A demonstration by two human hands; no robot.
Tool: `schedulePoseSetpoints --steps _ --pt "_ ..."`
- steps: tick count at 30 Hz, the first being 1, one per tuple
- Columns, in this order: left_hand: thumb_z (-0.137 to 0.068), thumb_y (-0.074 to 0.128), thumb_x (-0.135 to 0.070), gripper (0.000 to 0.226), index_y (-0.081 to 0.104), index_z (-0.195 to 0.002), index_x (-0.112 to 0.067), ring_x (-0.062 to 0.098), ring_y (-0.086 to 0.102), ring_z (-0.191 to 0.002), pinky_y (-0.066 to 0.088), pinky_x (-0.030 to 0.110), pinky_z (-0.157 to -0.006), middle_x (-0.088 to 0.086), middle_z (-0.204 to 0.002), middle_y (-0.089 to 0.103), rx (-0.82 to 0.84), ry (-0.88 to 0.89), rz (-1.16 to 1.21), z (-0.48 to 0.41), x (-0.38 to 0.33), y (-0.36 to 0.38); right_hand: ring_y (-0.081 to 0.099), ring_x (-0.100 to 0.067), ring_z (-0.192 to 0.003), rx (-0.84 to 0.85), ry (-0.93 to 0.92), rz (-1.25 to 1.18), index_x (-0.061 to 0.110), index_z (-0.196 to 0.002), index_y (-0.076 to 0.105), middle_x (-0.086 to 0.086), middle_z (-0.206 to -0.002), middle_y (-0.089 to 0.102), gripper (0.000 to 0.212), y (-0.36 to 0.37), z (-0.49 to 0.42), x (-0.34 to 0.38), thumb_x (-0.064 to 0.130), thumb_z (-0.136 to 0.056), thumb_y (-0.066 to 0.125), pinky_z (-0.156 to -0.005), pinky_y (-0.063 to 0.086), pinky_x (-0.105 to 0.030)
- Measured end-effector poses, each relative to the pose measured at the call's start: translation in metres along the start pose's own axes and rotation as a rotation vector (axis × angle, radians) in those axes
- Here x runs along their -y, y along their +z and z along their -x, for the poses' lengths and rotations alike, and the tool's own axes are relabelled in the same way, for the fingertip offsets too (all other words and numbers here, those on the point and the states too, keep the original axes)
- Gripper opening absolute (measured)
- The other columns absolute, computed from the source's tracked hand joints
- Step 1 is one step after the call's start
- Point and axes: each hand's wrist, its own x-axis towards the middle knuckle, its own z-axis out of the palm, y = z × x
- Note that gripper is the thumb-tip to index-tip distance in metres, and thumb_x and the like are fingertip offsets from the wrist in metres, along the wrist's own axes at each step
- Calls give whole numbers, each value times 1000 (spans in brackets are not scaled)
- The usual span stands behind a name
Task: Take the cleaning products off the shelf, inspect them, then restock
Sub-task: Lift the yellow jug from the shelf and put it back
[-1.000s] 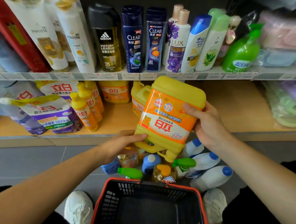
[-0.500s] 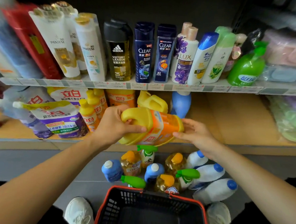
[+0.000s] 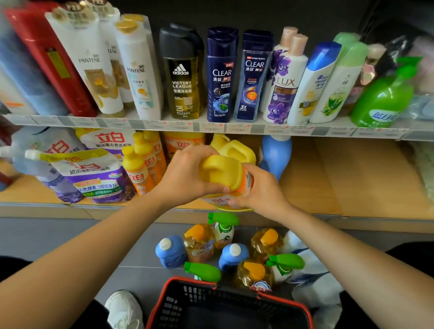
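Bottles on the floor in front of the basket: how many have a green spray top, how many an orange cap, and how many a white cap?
Green spray top: 3
Orange cap: 3
White cap: 2
Total: 8
The white bottles beside the right arm are partly hidden and not counted.

The yellow jug (image 3: pixel 221 176) with an orange label is upright at the front edge of the lower shelf (image 3: pixel 335 185), gripped by the left hand (image 3: pixel 188 173) and right hand (image 3: pixel 262 192).
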Motion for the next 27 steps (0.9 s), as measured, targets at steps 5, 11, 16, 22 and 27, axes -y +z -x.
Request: schedulePoseSetpoints --steps 5,11,16,22,27 --pt "-75 88 -27 72 54 -139 -20 13 55 -114 50 29 -91 0 -129 57 -162 -160 1 -1 47 12 67 -24 -105 -191 138 -121 15 -122 63 -3 -112 73 74 21 -11 -18 27 -57 98 -88 56 -48" --pt "-86 79 -25 46 62 -128 -16 19 62 -112 51 33 -91 -2 -115 65 8 -637 203 6 112 42 66 -28 -103 -367 278 -145 13 -112 63 -7 -110 72 66 39 -17 -39 20 -56 98 -88 55 -47" --pt "-92 71 -25 40 62 -130 -16 23 61 -115 48 31 -87 2 -120 66 61 -664 128 -8 144 66 66 -27 -103 -422 379 -196 11 -114 61 -8 -110 71 68 58 -22 -57 19 -57 97 -89 56 -47" --pt "-89 64 -24 54 51 -142 -22 36 43 -135 40 47 -107 10 -145 53 289 -103 -638 -46 169 90 64 -20 -110 -493 394 -239 17 -125 57 -2 -121 69 75 71 -37 -69 32 -62 95 -88 50 -29" --pt "-95 57 -37 68 32 -156 -21 32 16 -154 4 51 -125 10 -165 27 426 297 -1193 -84 198 94 64 -27 -113 -487 508 -185 17 -125 56 -4 -123 69 81 81 -46 -81 46 -59 94 -87 48 -31"
